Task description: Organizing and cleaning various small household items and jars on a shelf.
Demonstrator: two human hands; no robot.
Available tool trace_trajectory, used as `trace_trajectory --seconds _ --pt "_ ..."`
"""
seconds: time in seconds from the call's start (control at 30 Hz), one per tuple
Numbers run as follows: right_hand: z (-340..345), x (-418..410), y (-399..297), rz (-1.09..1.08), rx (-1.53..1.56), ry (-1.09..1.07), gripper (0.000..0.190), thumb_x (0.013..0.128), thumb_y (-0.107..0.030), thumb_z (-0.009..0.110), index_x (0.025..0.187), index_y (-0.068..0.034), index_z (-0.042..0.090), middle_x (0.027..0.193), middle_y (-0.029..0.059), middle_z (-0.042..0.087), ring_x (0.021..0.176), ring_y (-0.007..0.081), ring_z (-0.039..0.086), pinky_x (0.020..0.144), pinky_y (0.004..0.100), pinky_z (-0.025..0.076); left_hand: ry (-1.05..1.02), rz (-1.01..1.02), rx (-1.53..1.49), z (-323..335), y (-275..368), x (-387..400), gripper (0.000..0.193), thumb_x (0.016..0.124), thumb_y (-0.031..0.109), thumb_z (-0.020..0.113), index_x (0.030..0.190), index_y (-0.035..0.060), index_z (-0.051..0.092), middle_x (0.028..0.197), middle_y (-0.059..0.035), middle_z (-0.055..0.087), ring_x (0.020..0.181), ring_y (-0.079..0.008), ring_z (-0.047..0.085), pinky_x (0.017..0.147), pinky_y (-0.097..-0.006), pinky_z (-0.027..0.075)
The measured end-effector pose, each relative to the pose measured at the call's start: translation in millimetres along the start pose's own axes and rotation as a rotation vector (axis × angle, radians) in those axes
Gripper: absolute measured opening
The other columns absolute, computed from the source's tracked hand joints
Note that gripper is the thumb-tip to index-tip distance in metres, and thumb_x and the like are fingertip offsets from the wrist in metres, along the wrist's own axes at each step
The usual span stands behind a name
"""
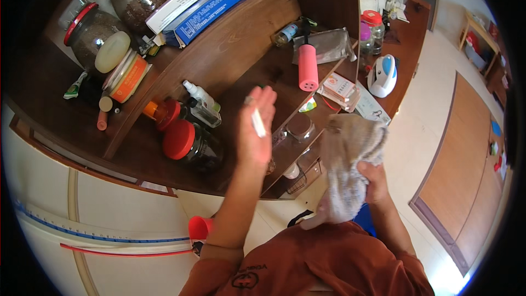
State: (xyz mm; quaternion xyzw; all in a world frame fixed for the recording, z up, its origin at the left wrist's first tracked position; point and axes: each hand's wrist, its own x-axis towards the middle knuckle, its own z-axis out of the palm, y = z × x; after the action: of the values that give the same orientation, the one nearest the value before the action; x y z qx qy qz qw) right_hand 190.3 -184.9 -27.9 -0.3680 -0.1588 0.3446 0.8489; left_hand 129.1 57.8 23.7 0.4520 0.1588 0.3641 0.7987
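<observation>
In the head view my left hand (258, 125) is raised in front of the cabinet shelf, palm up, with a small white stick-like object (259, 123) lying across the palm and fingers. My right hand (373, 179) grips a grey-brown cloth (349, 160), which hangs bunched before my body. Beyond my left hand lies a pink cylinder with holes in its end (308, 68), its black end near a clear plastic pouch (328, 45). A white spray bottle (201, 94), a clear bottle with a black cap (204, 112) and a red-lidded jar (179, 139) are left of my left hand.
The upper shelf (230, 8) holds red-lidded glass jars (137, 2), a blue box (218, 10) and an orange-labelled tub (129, 76). A white and blue device (383, 76) stands on the side counter at right. A wire basket (298, 181) is low down; a red container (200, 228) is at lower left.
</observation>
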Motion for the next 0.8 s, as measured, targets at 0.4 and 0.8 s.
trace_trajectory --seconds 0.4,0.8 --pt "-108 7 20 0.112 0.046 0.347 0.047 0.082 -0.021 0.062 0.122 -0.001 0.048 0.104 0.0105 0.060 0.091 0.0224 0.061 0.080 0.0356 0.051 0.382 0.619 1.127 -71 4 121 0.034 0.061 0.015 0.078 0.086 0.0044 0.056 0.076 -0.0093 0.061 0.071 -0.0220 0.059 0.066 -0.0351 0.047" --pt "-131 23 15 0.189 0.093 0.275 0.052 0.086 -0.033 0.056 0.125 0.000 0.047 0.111 0.0146 0.060 0.099 0.0270 0.060 0.086 0.0388 0.050 0.409 0.672 1.301 -46 21 100 0.032 0.066 0.015 0.077 0.089 0.0003 0.060 0.081 -0.0121 0.062 0.074 -0.0221 0.060 0.069 -0.0333 0.049"
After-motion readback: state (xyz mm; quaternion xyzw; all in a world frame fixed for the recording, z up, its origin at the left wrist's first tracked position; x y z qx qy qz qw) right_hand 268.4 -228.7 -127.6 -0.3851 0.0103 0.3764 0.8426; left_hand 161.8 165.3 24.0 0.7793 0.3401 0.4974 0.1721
